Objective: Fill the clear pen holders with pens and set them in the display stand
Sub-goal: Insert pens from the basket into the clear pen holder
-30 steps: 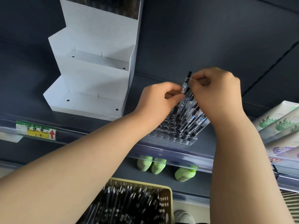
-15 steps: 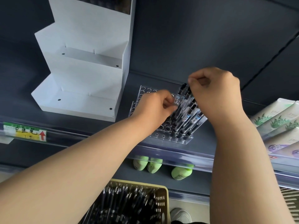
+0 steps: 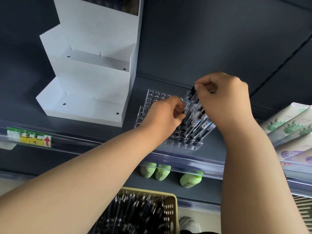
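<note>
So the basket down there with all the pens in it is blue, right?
No. The head view shows the basket is yellow, not blue. It does sit low down, below the shelf, with lots of pens in it.

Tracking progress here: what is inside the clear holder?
In the holder, pens stand at the right; far-left holes are empty. The left hand covers the middle.

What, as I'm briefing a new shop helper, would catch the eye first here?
Both hands meet mid-frame: the left hand and right hand pinch one pen over the clear pen holder on the dark shelf, its right side filled. To its left stands the white display stand; a basket of pens sits below.
</note>
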Demonstrator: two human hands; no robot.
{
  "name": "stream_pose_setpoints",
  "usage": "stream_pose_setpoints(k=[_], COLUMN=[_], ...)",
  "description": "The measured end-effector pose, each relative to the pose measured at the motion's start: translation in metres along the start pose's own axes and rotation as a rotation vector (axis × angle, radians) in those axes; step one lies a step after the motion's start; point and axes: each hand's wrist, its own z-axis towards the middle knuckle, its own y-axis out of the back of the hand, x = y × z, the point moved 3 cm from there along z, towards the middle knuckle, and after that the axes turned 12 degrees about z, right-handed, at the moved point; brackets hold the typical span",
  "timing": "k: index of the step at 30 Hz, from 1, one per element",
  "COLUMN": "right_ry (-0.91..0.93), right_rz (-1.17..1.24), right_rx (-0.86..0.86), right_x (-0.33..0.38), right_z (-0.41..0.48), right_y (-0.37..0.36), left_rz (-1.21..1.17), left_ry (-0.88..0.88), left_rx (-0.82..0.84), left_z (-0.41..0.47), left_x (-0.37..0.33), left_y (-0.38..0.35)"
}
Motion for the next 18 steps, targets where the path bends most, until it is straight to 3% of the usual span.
stream_pose_setpoints(k=[6, 14, 18], right_ry=[0.011, 0.112, 0.224], right_rz=[-0.020, -0.065, -0.115], right_rx=[0.001, -0.027, -0.044], right_x=[0.003, 0.023, 0.042], right_z=[-0.003, -0.028, -0.063], right_y=[0.004, 0.013, 0.006], left_rz=[0.000, 0.086, 0.196], left_ry=[0.079, 0.065, 0.007], left_rx=[0.094, -0.036, -0.001], left_z=[-0.001, -0.014, -0.039], left_x=[0.006, 0.007, 0.005], left_y=[-0.004, 0.028, 0.044])
